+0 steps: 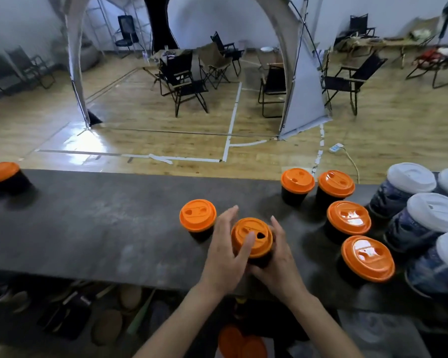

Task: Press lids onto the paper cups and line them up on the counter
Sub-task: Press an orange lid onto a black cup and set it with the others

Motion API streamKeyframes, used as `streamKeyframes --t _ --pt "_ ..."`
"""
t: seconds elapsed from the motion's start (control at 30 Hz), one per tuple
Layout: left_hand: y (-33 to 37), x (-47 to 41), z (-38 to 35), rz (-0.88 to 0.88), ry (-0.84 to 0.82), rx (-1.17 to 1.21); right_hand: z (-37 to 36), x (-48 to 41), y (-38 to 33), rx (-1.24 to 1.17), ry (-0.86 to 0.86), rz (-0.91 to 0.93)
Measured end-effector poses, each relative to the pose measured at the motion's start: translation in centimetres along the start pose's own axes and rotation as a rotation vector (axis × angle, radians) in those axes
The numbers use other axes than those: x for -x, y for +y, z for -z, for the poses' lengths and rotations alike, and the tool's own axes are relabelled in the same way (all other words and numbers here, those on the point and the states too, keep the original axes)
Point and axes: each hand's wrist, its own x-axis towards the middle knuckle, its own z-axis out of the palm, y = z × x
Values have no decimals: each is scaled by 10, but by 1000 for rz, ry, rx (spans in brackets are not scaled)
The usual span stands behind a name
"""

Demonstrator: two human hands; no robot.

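Two bare hands close on a black cup (259, 259) near the front edge of the dark counter (101, 228), as I watch through the head camera from my remote station. The left hand (225, 251) lies against the cup's left side. Its fingers are straight and reach past the cup, and its thumb (248, 243) presses flat on the orange lid (254, 226) seated on top. The right hand (278, 257) wraps the cup's right side, fingers curled round the body.

Just left of the held cup and a little farther from me stands a second lidded cup (197, 215), close beside the left fingers. To the held cup's right stand four more orange-lidded cups. A far pair (297, 180) sits side by side at the counter's back edge. A near pair (349, 221) is set one behind the other.

Beyond those, farther right of the held cup, dark blue cups with white lids (435, 211) are packed together. Their printed pattern is too blurred for me to read. Well to the held cup's left, at the frame edge, is one more orange-lidded cup (2, 173). Below the held cup, under the counter, lie loose orange lids (241, 342).
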Motion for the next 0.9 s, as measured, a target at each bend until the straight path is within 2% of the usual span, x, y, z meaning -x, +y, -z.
streamKeyframes --t 0.07,0.13,0.4,0.53,0.67,0.8,0.9 --pt "-6 -6 -16 254 -45 179 0 4 10 -66 -8 -25" --pt "-13 -5 -24 323 -41 291 -1 4 15 -91 9 -53" --pt "-30 -1 -35 286 5 290 -13 5 21 -92 60 -55" --pt "-21 -12 -33 353 -25 381 -10 4 20 -96 109 -105" --pt "-19 -20 -36 489 -30 531 -10 2 20 -90 37 -112" --pt "-22 -4 -52 492 43 519 -8 0 22 -130 170 -172" --pt "-24 -14 -53 441 25 510 -7 0 20 -153 128 -187"
